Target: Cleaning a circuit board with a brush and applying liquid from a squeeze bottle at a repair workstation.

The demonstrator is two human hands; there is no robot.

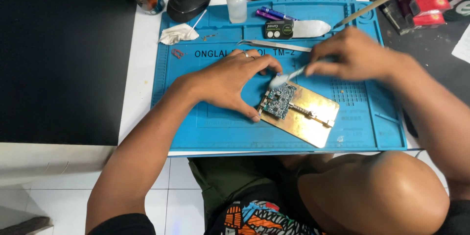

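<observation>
Right hand [355,56] fingers pinched tight on a small brush [289,74], its pale bristle tip blurred and touching the far corner of the green circuit board [278,100]. Left hand [230,82] is spread flat, nothing gripped, thumb tip pressed to the near-left edge of the brass holder plate [313,115] where the board sits clamped, mid-mat. Outward now: blue work mat [196,127], tweezers [274,45] lying just beyond the knuckles, a squeeze bottle [237,2] and a mouse [188,2] at the far edge. The risk as I see it: scrub too hard and the plate skids under that thumb, or bristles catch a small component.
</observation>
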